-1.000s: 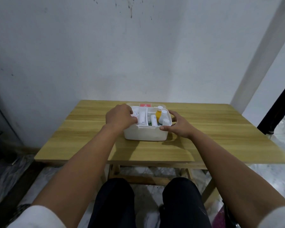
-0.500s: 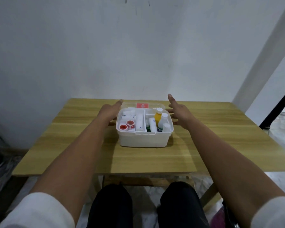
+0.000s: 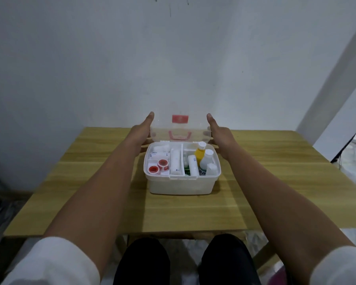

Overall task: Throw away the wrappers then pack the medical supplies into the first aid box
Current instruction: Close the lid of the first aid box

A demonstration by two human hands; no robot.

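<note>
Grip: both hands are on the clear lid (image 3: 179, 128) of the first aid box (image 3: 182, 185), one at each end, and the lid stands raised behind the open box.
Left hand: the left hand (image 3: 141, 131) holds the lid's left end, thumb pointing up along the edge; the other fingers are hidden behind the plastic, so I cannot tell how far they curl.
Right hand: the right hand (image 3: 220, 132) holds the lid's right end the same way, thumb up, fingers dimly visible through the plastic.
Lid: see-through, with a red label (image 3: 180, 118) near its top and a red handle (image 3: 180, 136) below that.
Box: white, open, sitting near the middle of the wooden table (image 3: 275, 182), between the two forearms.
Left compartments: two red-cored tape rolls (image 3: 158, 166) at the front, white packets (image 3: 159, 154) behind them, and a white bandage roll (image 3: 175, 162) lying lengthwise beside them.
Right compartment: a yellow bottle (image 3: 199, 156) with a white cap, a white bottle (image 3: 207, 161) just beside it, a white tube (image 3: 192, 165), and something green (image 3: 186, 171) lower down that I cannot make out.
Surroundings: a pale wall (image 3: 90, 68) rises behind the table; white sleeves (image 3: 56, 264) and dark trousers (image 3: 144, 262) show at the bottom.
</note>
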